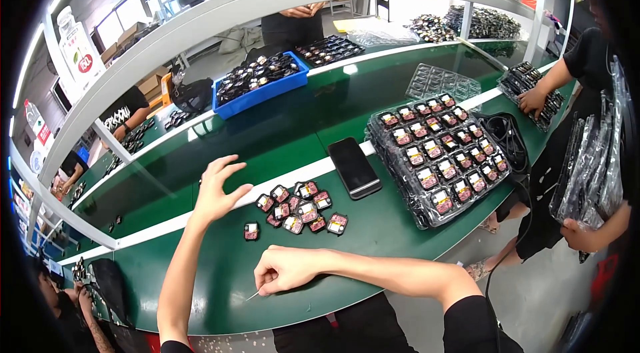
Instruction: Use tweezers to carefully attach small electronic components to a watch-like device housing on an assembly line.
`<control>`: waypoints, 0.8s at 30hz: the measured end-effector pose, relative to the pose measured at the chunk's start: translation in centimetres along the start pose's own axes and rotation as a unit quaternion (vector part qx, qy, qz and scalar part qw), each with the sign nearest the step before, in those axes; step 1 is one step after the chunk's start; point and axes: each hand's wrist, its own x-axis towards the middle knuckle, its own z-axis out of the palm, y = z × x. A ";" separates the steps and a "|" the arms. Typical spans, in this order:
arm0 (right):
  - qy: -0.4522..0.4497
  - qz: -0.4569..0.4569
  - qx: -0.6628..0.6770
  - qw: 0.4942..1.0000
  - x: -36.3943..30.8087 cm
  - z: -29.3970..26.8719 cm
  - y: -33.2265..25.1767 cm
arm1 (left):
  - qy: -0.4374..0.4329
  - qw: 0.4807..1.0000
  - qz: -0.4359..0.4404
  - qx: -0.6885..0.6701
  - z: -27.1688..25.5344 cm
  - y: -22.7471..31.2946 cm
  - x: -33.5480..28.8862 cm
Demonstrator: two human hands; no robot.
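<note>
My left hand (220, 188) is raised over the green bench, its fingers spread and nothing seen in them. Closer to me, my right hand (288, 270) is closed around a thin pale pointed tool (252, 297); only its tip sticks out below the fingers. Between and beyond my hands lies a loose pile of small black-edged parts (307, 211) with pink and white faces. One such part (251, 231) sits apart, to the left of the pile and nearest my left hand. A black phone (354, 168) lies to the right of the pile.
A stack of clear trays (437, 156) filled with similar parts stands right of the phone, beside a coiled black cable (505, 138). A blue bin (260, 90) of parts stands across the bench. At right, a co-worker's hand (532, 101) touches more trays. A white shelf beam (280, 3) spans overhead.
</note>
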 end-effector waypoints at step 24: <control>0.276 0.625 -0.495 0.537 -21.3 -45.4 -1.3 | 0.116 0.982 -0.145 -0.030 1.7 -8.8 -2.7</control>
